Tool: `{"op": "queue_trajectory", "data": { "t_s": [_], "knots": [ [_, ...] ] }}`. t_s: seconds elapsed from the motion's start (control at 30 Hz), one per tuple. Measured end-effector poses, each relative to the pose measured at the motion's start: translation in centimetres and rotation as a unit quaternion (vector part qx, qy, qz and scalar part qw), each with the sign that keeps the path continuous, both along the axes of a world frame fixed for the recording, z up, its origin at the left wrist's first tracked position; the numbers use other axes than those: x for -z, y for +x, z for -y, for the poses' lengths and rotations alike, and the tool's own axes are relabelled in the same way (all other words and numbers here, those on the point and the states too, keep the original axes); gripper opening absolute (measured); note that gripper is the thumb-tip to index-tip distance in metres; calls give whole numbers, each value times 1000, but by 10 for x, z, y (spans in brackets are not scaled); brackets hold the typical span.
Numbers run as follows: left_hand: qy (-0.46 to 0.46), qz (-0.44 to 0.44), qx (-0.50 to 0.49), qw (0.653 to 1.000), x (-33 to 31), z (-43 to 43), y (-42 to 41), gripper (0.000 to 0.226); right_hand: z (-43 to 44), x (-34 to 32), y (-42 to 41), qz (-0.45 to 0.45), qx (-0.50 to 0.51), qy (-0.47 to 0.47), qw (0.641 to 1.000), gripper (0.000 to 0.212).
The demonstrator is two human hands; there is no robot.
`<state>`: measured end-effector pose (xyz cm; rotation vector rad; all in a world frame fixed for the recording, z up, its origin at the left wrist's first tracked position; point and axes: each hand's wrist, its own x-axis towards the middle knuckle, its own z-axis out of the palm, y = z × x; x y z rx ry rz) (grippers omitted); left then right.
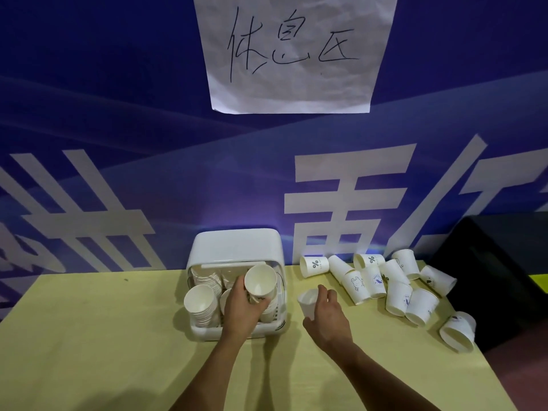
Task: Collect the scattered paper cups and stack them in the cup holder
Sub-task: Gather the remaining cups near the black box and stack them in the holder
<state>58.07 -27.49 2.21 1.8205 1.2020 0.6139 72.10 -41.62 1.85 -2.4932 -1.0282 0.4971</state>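
White paper cup (pixel 260 281) clamped in left hand (pixel 241 307) fingers over cup holder (pixel 237 250), right hand (pixel 326 314) fingers curled around another cup (pixel 307 302)

Two bare forearms, no sleeves, left hand (pixel 241 304), right hand (pixel 327 317)

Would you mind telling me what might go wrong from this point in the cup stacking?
The left hand holds a cup above the cup holder, where stacks already stand close together; lowering it off-centre could knock the front-left stack. The right hand pinches a cup by its rim, which may crush it. The loose cup lies near the table edge and might roll off.
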Motion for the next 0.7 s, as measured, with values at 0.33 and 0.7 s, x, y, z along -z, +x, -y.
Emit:
{"op": "queue_trajectory", "data": {
  "t_s": [0.33, 0.7],
  "knots": [
    [-13, -52, -5, 999, 32, -8, 11, 81, -4, -4, 4, 19, -5, 9, 1000, 77],
    [-33, -45, 39, 998, 42, -22, 4, 74, -27, -19, -1, 11, -54, 154, 987, 81]
  ]
}}
